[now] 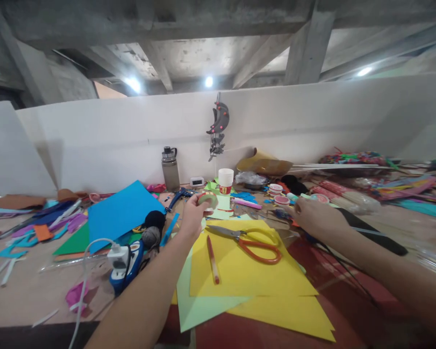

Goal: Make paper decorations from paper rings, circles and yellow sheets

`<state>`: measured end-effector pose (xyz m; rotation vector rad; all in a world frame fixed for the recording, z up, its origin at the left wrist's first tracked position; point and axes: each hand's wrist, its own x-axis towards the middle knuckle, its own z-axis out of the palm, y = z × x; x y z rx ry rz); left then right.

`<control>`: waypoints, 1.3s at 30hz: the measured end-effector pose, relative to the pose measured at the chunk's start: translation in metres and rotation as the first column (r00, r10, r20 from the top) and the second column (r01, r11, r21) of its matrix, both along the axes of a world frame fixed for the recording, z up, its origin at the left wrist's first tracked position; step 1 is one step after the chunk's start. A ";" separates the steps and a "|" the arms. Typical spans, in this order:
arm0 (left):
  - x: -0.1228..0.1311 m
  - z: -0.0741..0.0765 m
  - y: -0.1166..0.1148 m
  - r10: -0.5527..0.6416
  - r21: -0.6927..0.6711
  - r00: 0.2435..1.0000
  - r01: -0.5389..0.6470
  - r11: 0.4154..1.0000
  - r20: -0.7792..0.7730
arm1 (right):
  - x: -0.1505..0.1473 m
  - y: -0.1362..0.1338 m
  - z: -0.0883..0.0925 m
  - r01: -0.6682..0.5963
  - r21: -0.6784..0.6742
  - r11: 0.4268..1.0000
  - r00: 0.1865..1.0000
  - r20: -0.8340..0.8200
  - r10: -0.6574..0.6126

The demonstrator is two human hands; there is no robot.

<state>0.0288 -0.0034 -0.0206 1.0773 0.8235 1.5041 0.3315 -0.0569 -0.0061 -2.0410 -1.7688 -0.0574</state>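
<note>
My left hand is closed around the edge of a roll of tape, held up above the far end of the paper. My right hand reaches among small items at the right, its fingers curled together; whatever they grip is hidden. Between my arms lie yellow sheets over a pale green sheet. Scissors with one yellow and one orange handle rest on the yellow paper, blades pointing left. Beside them is a red pen.
A white paper cup and a bottle stand near the white partition. At left are a blue sheet, a power strip with a white cable, and yarn balls. Small round tubs and wrapped bundles lie at right.
</note>
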 end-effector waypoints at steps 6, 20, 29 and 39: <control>0.007 0.003 -0.010 0.009 0.138 0.994 0.006 0.990 -0.108 | -0.106 -0.007 0.018 -0.388 0.537 0.749 0.783 -0.235 0.575; 0.019 0.005 -0.028 0.011 0.172 0.955 0.042 0.984 -0.296 | -0.134 0.007 -0.002 -0.416 0.676 0.608 0.705 -0.182 0.685; 0.021 0.006 -0.032 -0.007 0.181 0.945 0.070 0.981 -0.328 | -0.131 0.010 -0.004 -0.405 0.664 0.629 0.688 -0.232 0.687; 0.024 0.004 -0.033 -0.125 0.046 0.969 0.138 0.989 -0.213 | -0.130 0.016 -0.008 -0.344 0.578 0.740 0.621 -0.451 0.641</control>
